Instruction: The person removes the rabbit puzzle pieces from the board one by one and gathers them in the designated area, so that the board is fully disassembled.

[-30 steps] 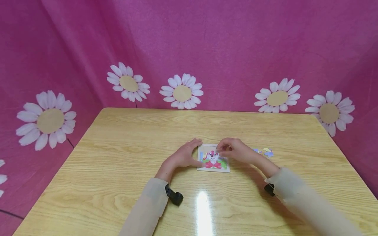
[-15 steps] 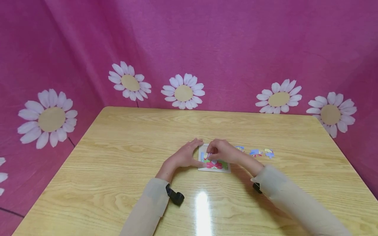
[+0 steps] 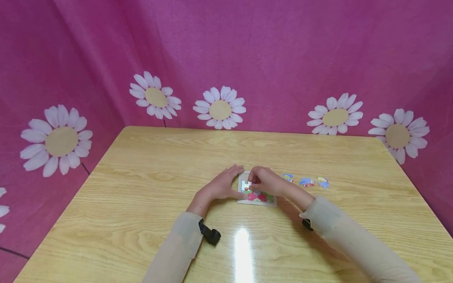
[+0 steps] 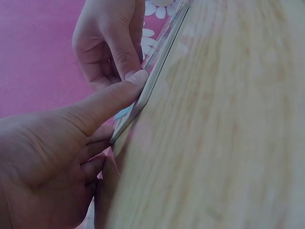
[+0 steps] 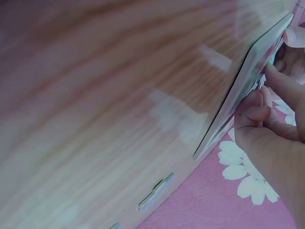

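Observation:
A small framed jigsaw puzzle with a pink cartoon animal lies on the table. My left hand holds it by the left side, thumb over the near part and fingertips at the far left corner. In the left wrist view, that thumb presses on the frame's edge. My right hand is over the puzzle's middle, thumb and forefinger pinching at a puzzle piece on the left, which looks pale and shiny. The fingers hide much of the picture. In the right wrist view, the right fingertips are right at the picture's surface.
Several loose puzzle pieces lie on the wooden table to the right of the frame, beyond the right wrist. A pink cloth with white daisies hangs behind the table.
My right hand has moved left across the puzzle, uncovering loose pieces on its right, then stayed there. The piece at the left has turned pale with glare. The left hand keeps its place.

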Demonstrator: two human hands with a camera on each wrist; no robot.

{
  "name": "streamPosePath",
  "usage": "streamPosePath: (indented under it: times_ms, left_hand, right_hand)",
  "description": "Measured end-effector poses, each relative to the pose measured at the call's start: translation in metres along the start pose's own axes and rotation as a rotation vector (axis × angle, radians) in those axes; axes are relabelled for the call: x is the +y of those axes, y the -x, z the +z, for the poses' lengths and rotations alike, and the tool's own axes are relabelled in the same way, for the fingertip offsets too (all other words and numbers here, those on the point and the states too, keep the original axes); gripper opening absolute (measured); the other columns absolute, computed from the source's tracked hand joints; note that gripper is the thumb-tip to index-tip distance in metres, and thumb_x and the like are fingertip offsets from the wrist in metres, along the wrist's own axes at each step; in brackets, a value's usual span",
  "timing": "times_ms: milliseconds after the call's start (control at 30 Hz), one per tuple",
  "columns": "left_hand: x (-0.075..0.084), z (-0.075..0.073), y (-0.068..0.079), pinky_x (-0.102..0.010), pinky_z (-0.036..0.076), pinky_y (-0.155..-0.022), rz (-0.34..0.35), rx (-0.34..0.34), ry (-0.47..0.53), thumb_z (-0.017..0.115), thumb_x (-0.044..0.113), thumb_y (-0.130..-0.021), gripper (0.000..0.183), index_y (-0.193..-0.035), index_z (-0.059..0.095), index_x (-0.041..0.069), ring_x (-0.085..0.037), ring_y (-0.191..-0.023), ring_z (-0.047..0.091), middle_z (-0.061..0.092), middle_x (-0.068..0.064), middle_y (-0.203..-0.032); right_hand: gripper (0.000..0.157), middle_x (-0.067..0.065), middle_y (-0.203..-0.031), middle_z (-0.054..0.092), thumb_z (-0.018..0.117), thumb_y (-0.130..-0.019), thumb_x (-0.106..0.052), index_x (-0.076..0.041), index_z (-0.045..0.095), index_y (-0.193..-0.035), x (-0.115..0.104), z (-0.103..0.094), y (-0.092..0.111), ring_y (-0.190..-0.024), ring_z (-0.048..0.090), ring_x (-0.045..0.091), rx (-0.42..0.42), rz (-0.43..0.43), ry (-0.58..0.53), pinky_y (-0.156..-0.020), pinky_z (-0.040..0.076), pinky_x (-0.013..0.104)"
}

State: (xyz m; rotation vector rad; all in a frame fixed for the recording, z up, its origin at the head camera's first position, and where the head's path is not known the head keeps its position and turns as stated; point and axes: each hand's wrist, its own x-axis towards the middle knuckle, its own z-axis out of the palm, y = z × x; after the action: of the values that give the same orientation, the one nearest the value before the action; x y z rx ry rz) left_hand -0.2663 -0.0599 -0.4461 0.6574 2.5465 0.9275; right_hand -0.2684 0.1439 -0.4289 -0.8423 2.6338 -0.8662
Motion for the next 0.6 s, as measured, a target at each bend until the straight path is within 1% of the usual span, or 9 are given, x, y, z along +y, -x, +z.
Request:
streamPosePath:
  times_ms: [67, 200, 367, 500, 600]
  left_hand:
    - [0.0002, 0.0002, 0.0, -0.048, 0.015, -0.127, -0.002, -0.001, -0.002, 0.079, 0.04, -0.08, 0.089, -0.153, 0.033, 0.015, -0.023, -0.155, 0.01, 0.023, 0.0, -0.164]
    - [0.0006, 0.0008, 0.0001, -0.047, 0.015, -0.127, -0.004, -0.002, -0.002, 0.079, 0.039, -0.081, 0.089, -0.153, 0.034, 0.015, -0.022, -0.155, 0.01, 0.023, 0.0, -0.164]
    - [0.0004, 0.0008, -0.0007, -0.046, 0.013, -0.127, -0.003, -0.003, -0.002, 0.08, 0.037, -0.081, 0.088, -0.153, 0.034, 0.014, -0.021, -0.155, 0.01, 0.024, 0.0, -0.164]
    - [0.0006, -0.0002, -0.0006, -0.043, 0.012, -0.128, 0.008, -0.005, -0.015, 0.08, 0.038, -0.081, 0.089, -0.153, 0.033, 0.014, -0.02, -0.155, 0.01, 0.023, -0.001, -0.164]
    - [0.0006, -0.0003, -0.0002, -0.042, 0.011, -0.128, 0.012, -0.006, -0.019, 0.08, 0.038, -0.081, 0.089, -0.153, 0.033, 0.013, -0.02, -0.155, 0.01, 0.024, -0.001, -0.164]
  right_hand:
    - [0.013, 0.009, -0.084, 0.062, 0.071, -0.087, -0.003, 0.002, 0.061, -0.094, -0.0007, 0.001, 0.0014, -0.073, 0.053, 0.01, 0.014, -0.007, 0.005, -0.063, 0.047, 0.016]
    - [0.012, 0.009, -0.084, 0.062, 0.071, -0.086, -0.001, 0.002, 0.061, -0.093, -0.0021, 0.0019, 0.0045, -0.073, 0.053, 0.01, 0.053, -0.048, 0.026, -0.064, 0.047, 0.016]
    - [0.008, 0.01, -0.083, 0.065, 0.068, -0.085, 0.005, 0.001, 0.062, -0.088, -0.0025, 0.0025, 0.0063, -0.075, 0.058, 0.012, 0.118, -0.104, 0.06, -0.066, 0.051, 0.018]
    - [0.005, 0.01, -0.083, 0.067, 0.067, -0.087, 0.005, 0.003, 0.063, -0.087, -0.0046, 0.0021, 0.0069, -0.075, 0.061, 0.013, 0.137, -0.094, 0.058, -0.066, 0.052, 0.019]
    - [0.004, 0.01, -0.083, 0.068, 0.067, -0.088, 0.003, 0.002, 0.064, -0.087, -0.0066, 0.0019, 0.0075, -0.076, 0.061, 0.012, 0.138, -0.063, 0.024, -0.067, 0.053, 0.019]
